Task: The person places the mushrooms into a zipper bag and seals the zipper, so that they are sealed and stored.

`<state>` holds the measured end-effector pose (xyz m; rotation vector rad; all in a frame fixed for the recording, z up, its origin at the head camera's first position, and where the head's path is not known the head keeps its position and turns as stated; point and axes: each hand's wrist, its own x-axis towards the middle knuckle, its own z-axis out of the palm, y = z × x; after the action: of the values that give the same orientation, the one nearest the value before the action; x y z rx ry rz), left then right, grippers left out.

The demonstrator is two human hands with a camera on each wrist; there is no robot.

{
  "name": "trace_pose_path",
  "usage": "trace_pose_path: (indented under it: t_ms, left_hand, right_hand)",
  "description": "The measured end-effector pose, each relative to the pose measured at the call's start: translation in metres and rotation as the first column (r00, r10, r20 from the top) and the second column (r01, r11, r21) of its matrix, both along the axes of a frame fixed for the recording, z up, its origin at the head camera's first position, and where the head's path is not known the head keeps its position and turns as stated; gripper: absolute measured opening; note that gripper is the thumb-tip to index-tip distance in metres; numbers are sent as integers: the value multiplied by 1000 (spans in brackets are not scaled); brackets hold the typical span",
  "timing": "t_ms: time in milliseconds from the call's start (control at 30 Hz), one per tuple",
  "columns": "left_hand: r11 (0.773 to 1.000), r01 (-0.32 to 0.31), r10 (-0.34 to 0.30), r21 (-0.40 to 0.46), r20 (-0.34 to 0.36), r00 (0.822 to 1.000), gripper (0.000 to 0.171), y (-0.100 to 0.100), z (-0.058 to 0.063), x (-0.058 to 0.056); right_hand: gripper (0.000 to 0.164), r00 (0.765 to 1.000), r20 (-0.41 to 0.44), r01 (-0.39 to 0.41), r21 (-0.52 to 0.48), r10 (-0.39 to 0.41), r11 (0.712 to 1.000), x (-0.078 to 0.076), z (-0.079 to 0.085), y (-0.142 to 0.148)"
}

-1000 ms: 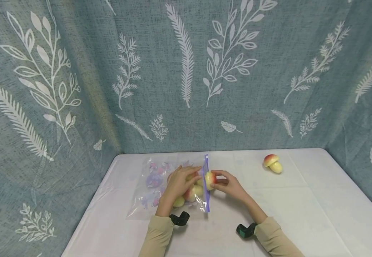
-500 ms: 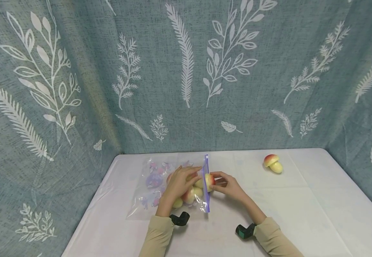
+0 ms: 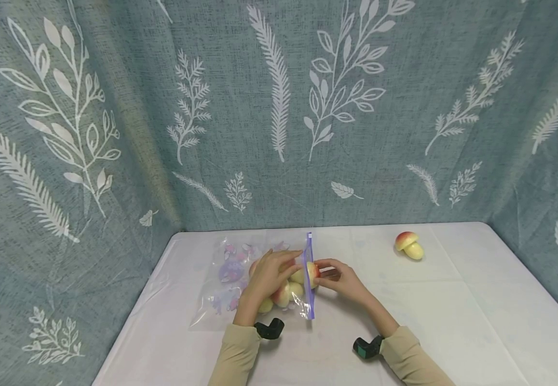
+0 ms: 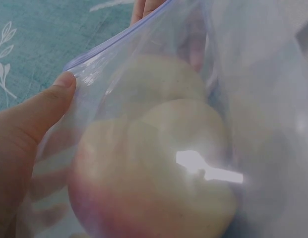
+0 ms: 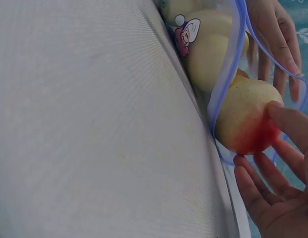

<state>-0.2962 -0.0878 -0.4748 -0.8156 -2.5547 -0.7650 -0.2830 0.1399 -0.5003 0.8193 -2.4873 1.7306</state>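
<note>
A clear zip bag [image 3: 211, 316] with a purple closure and a printed pattern lies on the table, holding several red-and-yellow toy mushrooms [image 3: 282, 294]. My left hand [image 3: 268, 273] reaches over it and holds the film by the raised mouth. In the left wrist view its thumb [image 4: 59, 94] is at the closure, with fingers showing through the plastic. My right hand [image 3: 342, 280] holds another toy mushroom [image 5: 250, 116] in the bag's mouth, thumb on its red blush and fingers underneath. Part of that mushroom is hidden by the purple edge.
One more toy mushroom [image 3: 409, 246], with a red cap and yellow stem, lies at the back right of the white table [image 3: 452, 316]. A blue-green curtain [image 3: 240, 107] with white leaf prints hangs behind and at both sides.
The right hand has moved slightly left, taking the toy mushroom further into the bag's mouth. Mushrooms inside have shifted a little left and down. The left hand stays in place.
</note>
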Motion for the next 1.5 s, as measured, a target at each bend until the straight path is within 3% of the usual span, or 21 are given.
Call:
trace_pose_path:
  t_ms: [200,400,633,867,1233,1500]
  left_hand:
    - [1000,16,-16,8,-12,1000,39,-1,0,0]
    - [1000,26,-26,7,-12,1000,38,-1,0,0]
    - [999,34,-34,4,-8,999,38,-1,1,0]
    - [999,43,-43,6,-5,999,38,-1,1,-1]
    - [999,40,-40,8,-7,999,38,0,3,1]
    - [999,39,-39,13,-3,999,37,0,2,0]
  right_hand:
    - [40,1000,19,12,-46,-12,999,-13,-22,2]
    - [34,1000,3,-12,-85,13,996,-16,-26,2]
    - [26,1000,4,-22,-86,22,996,-15,-22,-1]
    - [26,998,-3,-60,-79,60,995,-1,1,-3]
    - [24,993,-61,-108,-58,104,993,-2,0,-7]
    - [25,994,-11,-113,-52,112,992,-2,2,-8]
